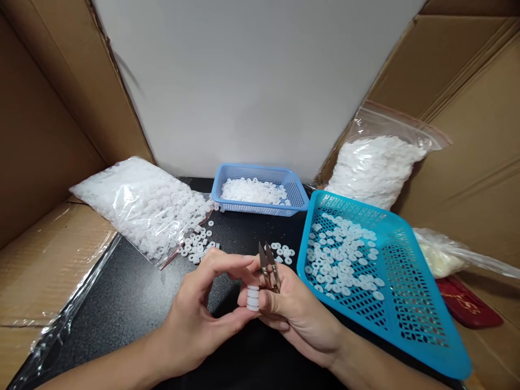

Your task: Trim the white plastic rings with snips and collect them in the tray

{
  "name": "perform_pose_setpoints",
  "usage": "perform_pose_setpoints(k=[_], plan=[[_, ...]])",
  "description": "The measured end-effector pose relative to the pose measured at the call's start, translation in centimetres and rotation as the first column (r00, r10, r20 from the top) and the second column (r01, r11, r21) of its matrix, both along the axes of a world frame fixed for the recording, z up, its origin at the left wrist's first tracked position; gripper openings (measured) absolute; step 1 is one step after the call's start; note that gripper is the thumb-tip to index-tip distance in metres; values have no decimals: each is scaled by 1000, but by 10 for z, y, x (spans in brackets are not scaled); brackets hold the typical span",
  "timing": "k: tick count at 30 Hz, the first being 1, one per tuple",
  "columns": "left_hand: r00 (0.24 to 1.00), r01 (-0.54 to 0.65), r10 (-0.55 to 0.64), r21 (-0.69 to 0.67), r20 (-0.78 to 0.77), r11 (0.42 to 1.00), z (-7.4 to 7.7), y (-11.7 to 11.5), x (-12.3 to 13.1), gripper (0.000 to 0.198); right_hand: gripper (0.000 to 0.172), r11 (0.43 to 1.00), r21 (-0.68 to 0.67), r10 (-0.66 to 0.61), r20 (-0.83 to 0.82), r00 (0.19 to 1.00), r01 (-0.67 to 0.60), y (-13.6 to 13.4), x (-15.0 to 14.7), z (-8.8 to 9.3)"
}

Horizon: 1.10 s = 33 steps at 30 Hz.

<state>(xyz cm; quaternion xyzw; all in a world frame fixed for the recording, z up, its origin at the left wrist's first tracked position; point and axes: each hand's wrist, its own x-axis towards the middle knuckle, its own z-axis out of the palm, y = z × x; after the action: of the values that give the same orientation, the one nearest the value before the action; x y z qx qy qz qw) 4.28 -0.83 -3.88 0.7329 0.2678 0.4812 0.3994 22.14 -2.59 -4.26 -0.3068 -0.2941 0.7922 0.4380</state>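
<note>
A short stack of white plastic rings [252,299] stands on end between my two hands, above the black tabletop. My left hand [203,303] curls around it from the left, thumb tip at its lower end and fingers bent over its upper end. From the right, my right hand [300,309] presses thumb and finger against the stack's side. Held in that same hand are small metal thread snips [268,268], their pointed blades upward and slightly apart. Just beyond my hands lie loose white rings [282,252] on the table, with another loose pile [199,244] to the left.
A blue basket [262,208] with white rings stands at the back, a larger turquoise basket [390,309] with more at right. Clear bags of white pieces lie left [138,206] and back right [374,168]. A small bag [441,254] and red object [469,303] sit far right. Cardboard walls [52,92] surround the table.
</note>
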Motion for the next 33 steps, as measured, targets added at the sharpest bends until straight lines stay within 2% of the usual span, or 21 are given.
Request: perform_pose_setpoints(k=[4, 8, 15, 24, 29, 33], plan=[[999, 21, -20, -14, 32, 1000, 0, 0, -1, 60, 59, 1000, 6, 3, -32, 999, -3, -2, 2, -4], [1000, 28, -28, 16, 7, 999, 1, 1, -1, 59, 54, 999, 31, 23, -68, 997, -21, -2, 2, -8], [997, 80, -79, 47, -28, 996, -2, 1, 1, 61, 50, 998, 3, -64, -91, 994, 65, -2, 1, -9], [996, 88, -88, 63, -1, 994, -3, 0, -1, 62, 33, 998, 60, 25, -181, 983, -14, -1, 2, -11], [995, 96, -97, 67, 9, 993, -4, 1, 0, 63, 37, 997, 73, 37, -152, 988, -26, -1, 3, -10], [997, 75, -75, 87, -3, 993, -1, 2, 1, 63, 50, 997, 81, -3, -91, 996, 10, -1, 1, -10]])
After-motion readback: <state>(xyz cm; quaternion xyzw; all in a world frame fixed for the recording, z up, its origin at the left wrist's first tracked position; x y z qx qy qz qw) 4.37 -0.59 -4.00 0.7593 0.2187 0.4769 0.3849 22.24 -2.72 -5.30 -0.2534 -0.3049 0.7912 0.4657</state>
